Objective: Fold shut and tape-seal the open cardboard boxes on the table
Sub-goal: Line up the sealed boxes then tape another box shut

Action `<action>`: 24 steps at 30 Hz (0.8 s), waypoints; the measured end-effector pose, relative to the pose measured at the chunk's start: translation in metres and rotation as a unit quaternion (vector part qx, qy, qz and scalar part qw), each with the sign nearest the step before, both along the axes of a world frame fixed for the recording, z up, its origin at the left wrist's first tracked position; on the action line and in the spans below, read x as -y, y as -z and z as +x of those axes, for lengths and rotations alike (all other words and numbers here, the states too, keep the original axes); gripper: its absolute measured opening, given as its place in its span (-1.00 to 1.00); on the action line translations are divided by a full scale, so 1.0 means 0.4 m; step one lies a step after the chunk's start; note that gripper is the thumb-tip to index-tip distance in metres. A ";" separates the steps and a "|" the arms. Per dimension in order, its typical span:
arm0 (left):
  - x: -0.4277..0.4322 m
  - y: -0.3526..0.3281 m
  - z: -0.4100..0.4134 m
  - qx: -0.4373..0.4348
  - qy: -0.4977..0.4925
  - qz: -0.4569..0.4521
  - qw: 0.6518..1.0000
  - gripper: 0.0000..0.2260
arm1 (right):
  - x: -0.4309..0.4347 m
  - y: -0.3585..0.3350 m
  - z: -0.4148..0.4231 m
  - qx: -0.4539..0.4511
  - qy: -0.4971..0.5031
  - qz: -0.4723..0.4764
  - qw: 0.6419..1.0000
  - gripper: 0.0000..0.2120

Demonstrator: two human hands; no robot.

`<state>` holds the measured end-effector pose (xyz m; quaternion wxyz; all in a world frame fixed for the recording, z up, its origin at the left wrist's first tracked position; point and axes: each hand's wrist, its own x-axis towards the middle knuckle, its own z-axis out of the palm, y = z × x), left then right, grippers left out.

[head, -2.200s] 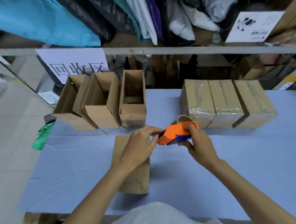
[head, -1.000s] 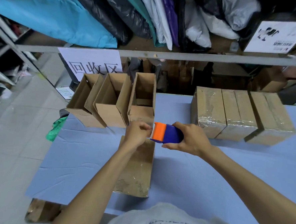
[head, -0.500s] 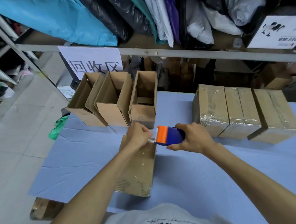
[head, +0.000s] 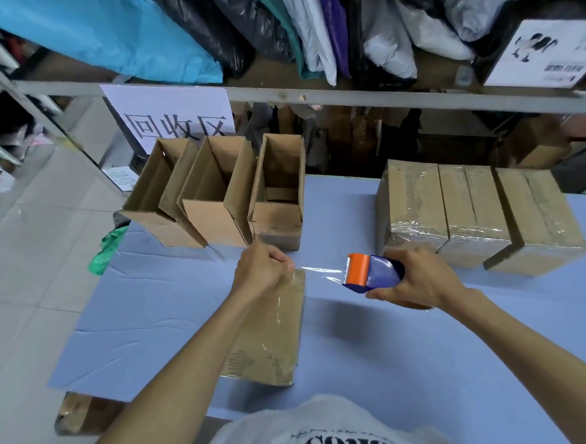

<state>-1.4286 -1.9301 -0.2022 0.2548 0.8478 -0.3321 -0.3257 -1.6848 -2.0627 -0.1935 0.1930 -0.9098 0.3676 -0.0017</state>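
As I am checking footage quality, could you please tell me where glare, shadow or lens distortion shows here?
Head view: glare streaks the tape strip stretched between the left hand and the dispenser; head view: a soft shadow lies on the table under the right hand; head view: wide-angle distortion makes the open boxes lean outward.

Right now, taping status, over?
Left hand pinches clear tape strip at far end of closed brown cardboard box. Right hand grips orange-and-blue tape dispenser, strip stretched between. Three open cardboard boxes behind. Nothing blocking.

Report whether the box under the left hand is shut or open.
Shut: the box shows a closed top with glossy clear tape along it; no flaps stand up.
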 end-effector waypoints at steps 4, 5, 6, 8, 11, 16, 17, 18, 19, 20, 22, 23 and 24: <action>0.005 0.020 0.007 -0.015 0.007 -0.003 1.000 -0.87 | 0.009 -0.006 -0.003 -0.001 -0.013 -0.007 1.000 -0.47; 0.007 0.022 0.010 -0.026 0.007 -0.004 1.000 -0.86 | 0.010 -0.008 -0.001 -0.005 -0.016 -0.011 1.000 -0.48; 0.009 0.024 0.012 -0.039 0.008 -0.003 0.999 -0.87 | 0.011 -0.010 0.001 -0.013 -0.019 -0.017 1.000 -0.49; 0.012 0.022 0.016 -0.055 0.013 0.001 0.998 -0.87 | 0.012 -0.013 0.007 -0.029 -0.024 -0.027 0.999 -0.47; 0.017 0.018 0.020 -0.056 0.019 0.004 0.998 -0.85 | 0.015 -0.012 0.016 -0.046 -0.022 -0.033 0.998 -0.44; 0.021 0.036 0.025 -0.056 0.013 0.007 0.998 -0.85 | 0.024 0.000 0.025 -0.064 -0.025 -0.034 0.997 -0.41; 0.021 0.040 0.024 -0.056 0.013 0.003 0.998 -0.84 | 0.027 0.005 0.025 -0.064 -0.025 -0.033 0.997 -0.41; 0.022 0.044 0.023 -0.052 0.014 -0.002 0.999 -0.82 | 0.030 0.009 0.026 -0.064 -0.024 -0.031 0.997 -0.41; 0.023 0.049 0.023 -0.049 0.013 -0.006 0.999 -0.83 | 0.033 0.013 0.027 -0.063 -0.024 -0.028 0.997 -0.42; 0.025 0.053 0.023 -0.046 0.011 -0.010 0.999 -0.86 | 0.034 0.015 0.028 -0.060 -0.025 -0.027 0.998 -0.43; 0.029 0.059 0.023 -0.040 0.006 -0.014 0.999 -0.88 | 0.038 0.022 0.029 -0.057 -0.027 -0.027 0.998 -0.44; 0.031 0.061 0.022 -0.036 0.005 -0.016 0.999 -0.87 | 0.040 0.025 0.030 -0.057 -0.028 -0.028 0.998 -0.44; 0.031 0.063 0.022 -0.033 0.007 -0.016 0.999 -0.87 | 0.041 0.028 0.030 -0.059 -0.028 -0.029 0.997 -0.44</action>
